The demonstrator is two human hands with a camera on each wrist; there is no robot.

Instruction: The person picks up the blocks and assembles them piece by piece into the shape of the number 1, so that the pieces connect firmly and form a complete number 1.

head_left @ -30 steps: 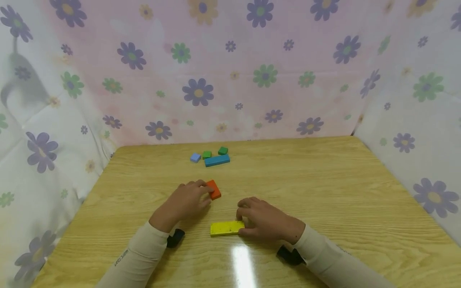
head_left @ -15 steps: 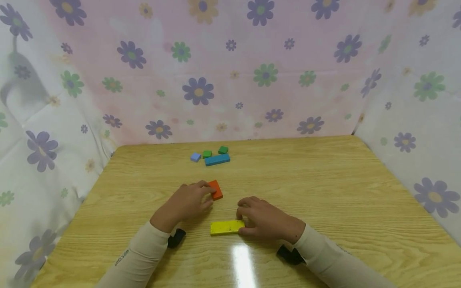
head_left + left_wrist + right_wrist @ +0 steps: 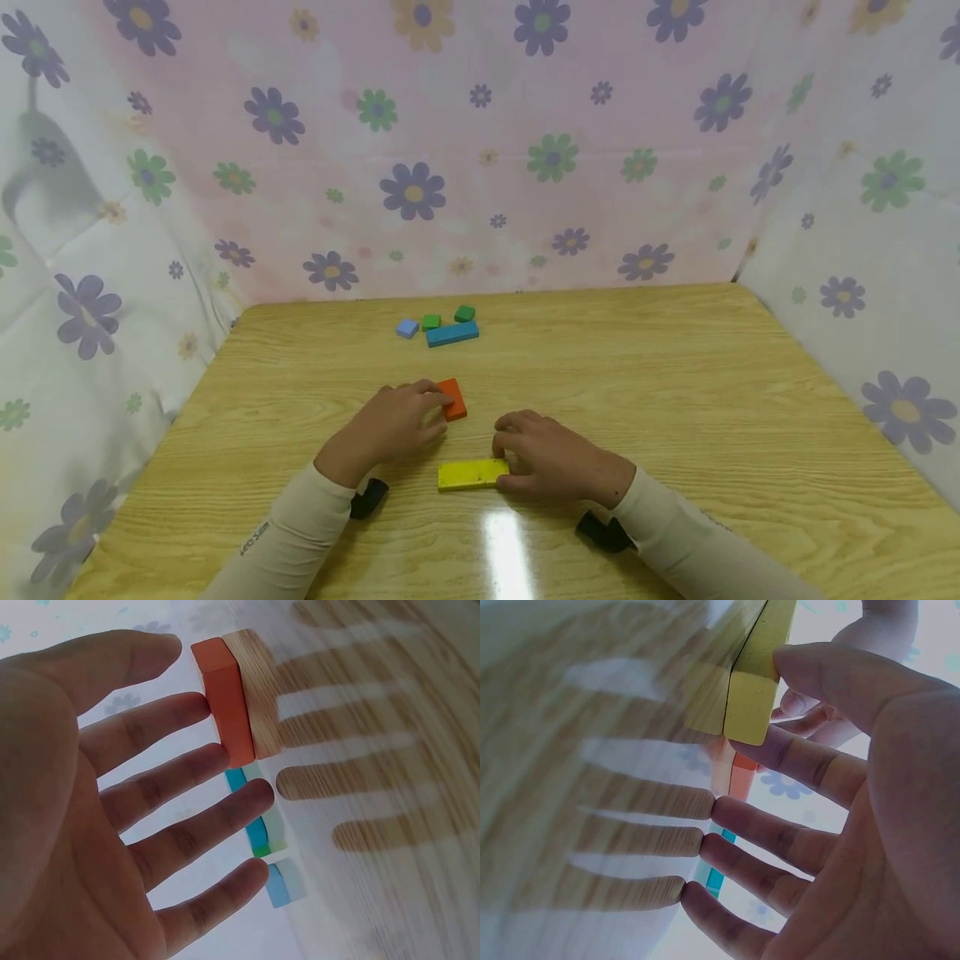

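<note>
In the head view, my left hand (image 3: pixel 397 421) reaches over the left part of a flat red-orange block (image 3: pixel 454 400) on the table. The left wrist view shows two straight fingertips touching this orange block (image 3: pixel 229 705), while the thumb stays apart from it. My right hand (image 3: pixel 558 458) rests at the right end of a long yellow block (image 3: pixel 471 475), nearer the front. Seen from the right wrist, the thumb and index finger lie on opposite sides of the yellow block (image 3: pixel 751 705), pinching its end. The other right fingertips touch the glossy tabletop.
Toward the back of the wood-grain table (image 3: pixel 637 367) lie a long blue block (image 3: pixel 452 334), a small light-blue block (image 3: pixel 407 328), a green block (image 3: pixel 431 322) and a darker green block (image 3: pixel 465 313). Flower-printed cloth (image 3: pixel 487 125) walls the table at the back and sides.
The red-orange block has slid slightly right and toward the front, with my left hand moving along on it. My right hand and the yellow block stay where they were.
</note>
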